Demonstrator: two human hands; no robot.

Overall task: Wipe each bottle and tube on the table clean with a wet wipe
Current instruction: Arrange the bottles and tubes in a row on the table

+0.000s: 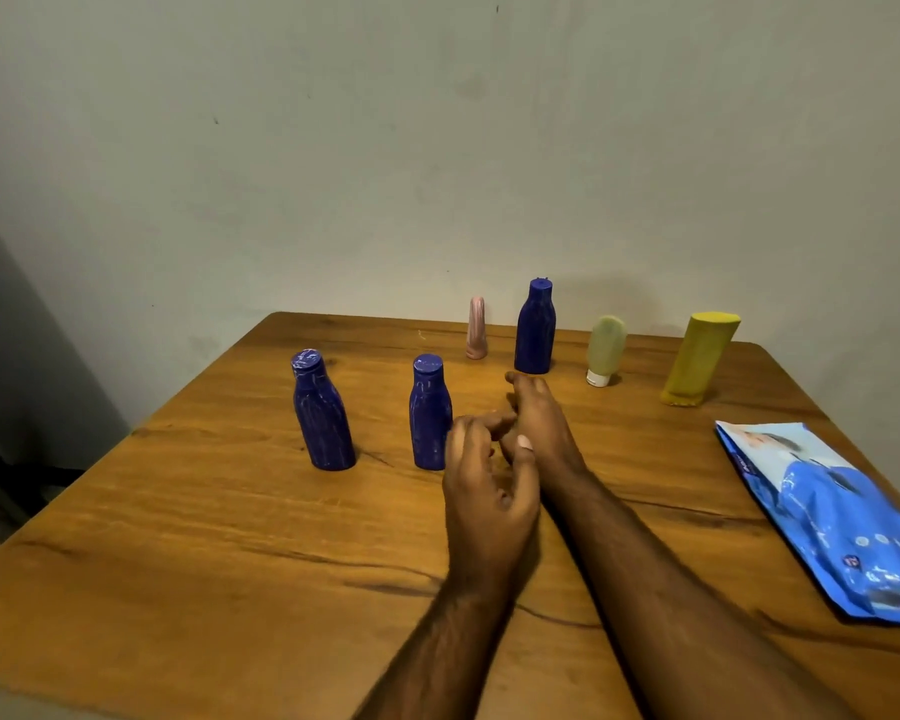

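Three dark blue bottles are standing upright on the wooden surface [178, 511]: one at the left [322, 412], one beside it [429, 414] just next to the hands, and one further back [535, 327], with a pink tube [476, 328], a pale green tube [604, 349] standing on its white cap and a yellow tube [699, 359] leaning a bit along the back. The blue wet wipe pack [832, 517] is lying flat near the right edge, well apart from the bottles, and I can't tell what's inside it. Both hands are hovering together mid-surface, left hand [484, 491] and right hand [536, 423], each grip loose with relaxed fingers and holding nothing.
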